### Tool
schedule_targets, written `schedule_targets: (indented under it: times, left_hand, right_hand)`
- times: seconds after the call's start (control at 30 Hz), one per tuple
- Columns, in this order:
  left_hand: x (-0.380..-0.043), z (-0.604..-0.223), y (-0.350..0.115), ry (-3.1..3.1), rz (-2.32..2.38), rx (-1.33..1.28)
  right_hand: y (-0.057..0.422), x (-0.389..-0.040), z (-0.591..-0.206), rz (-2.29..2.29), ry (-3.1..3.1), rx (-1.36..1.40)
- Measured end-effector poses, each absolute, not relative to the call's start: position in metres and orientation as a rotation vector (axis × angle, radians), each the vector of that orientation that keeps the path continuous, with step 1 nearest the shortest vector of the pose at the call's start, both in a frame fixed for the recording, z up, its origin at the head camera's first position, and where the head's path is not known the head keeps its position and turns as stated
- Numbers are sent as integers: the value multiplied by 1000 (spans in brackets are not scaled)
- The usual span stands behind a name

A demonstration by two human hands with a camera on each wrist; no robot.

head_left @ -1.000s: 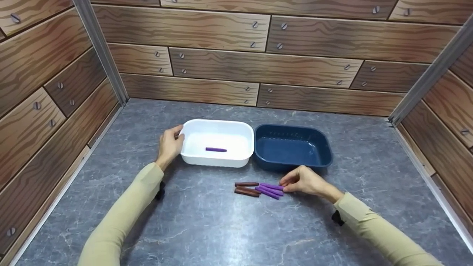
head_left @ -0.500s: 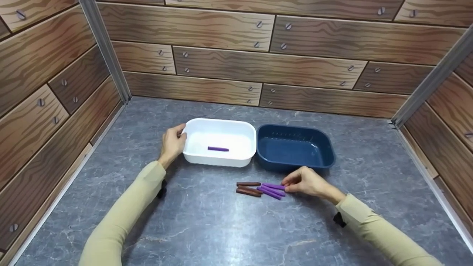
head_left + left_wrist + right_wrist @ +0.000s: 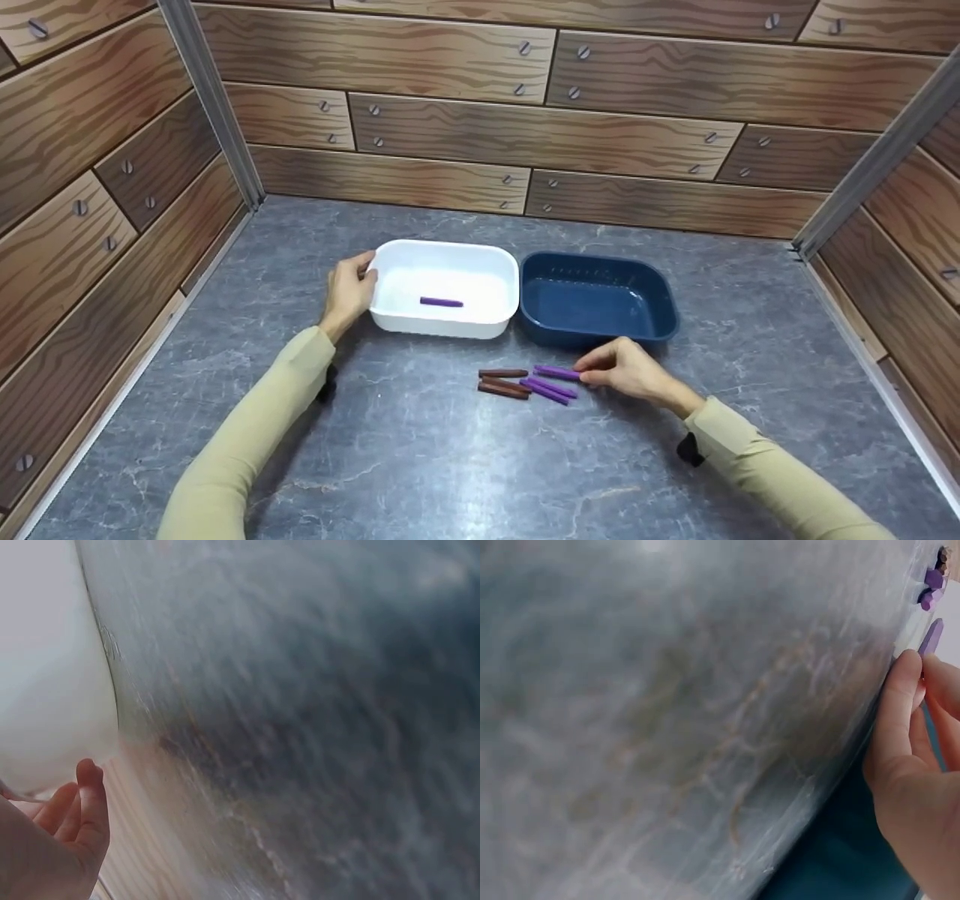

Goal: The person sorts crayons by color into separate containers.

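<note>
My right hand (image 3: 624,369) pinches the right end of a purple crayon (image 3: 553,371) between thumb and fingertips. In the right wrist view, the crayon's tapered tip (image 3: 932,636) pokes out past the fingertips. Two more purple crayons (image 3: 549,390) lie just in front of it, beside several brown crayons (image 3: 504,384) on the left. At the white tub (image 3: 442,328), my left hand (image 3: 348,291) holds the left rim with thumb and fingers. Inside that tub lies a single purple crayon (image 3: 441,301). The left wrist view shows the left fingers (image 3: 93,802) against the tub's wall.
A dark blue tub (image 3: 600,300) stands right beside the white one, with nothing visible inside. Both sit on a grey marbled tabletop (image 3: 420,450). Wood-patterned walls (image 3: 450,127) enclose the back and both sides.
The right hand has lifted the pinched purple crayon slightly, and a gap now shows between it and the other purple ones. The left hand stays on the white tub.
</note>
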State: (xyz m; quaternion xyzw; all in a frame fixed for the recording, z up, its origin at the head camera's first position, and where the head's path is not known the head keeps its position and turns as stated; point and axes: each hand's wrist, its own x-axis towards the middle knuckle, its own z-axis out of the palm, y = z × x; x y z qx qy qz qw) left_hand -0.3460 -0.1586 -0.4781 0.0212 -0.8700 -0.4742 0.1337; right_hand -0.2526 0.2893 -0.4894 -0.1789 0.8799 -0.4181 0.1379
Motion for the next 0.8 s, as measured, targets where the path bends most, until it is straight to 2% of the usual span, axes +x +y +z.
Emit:
schedule_targets:
  times: [0.3, 0.53, 0.8]
  left_hand:
    - [-347, -477, -160, -2526, -1363, 79]
    - [-347, -477, -159, -2526, -1368, 80]
    - [-345, -477, -158, -2524, -1374, 70]
  right_hand:
    - [287, -249, -484, -1258, 2573, -534]
    - [273, -241, -465, -1307, 2541, -525]
    - [265, -243, -468, -1377, 2549, -542]
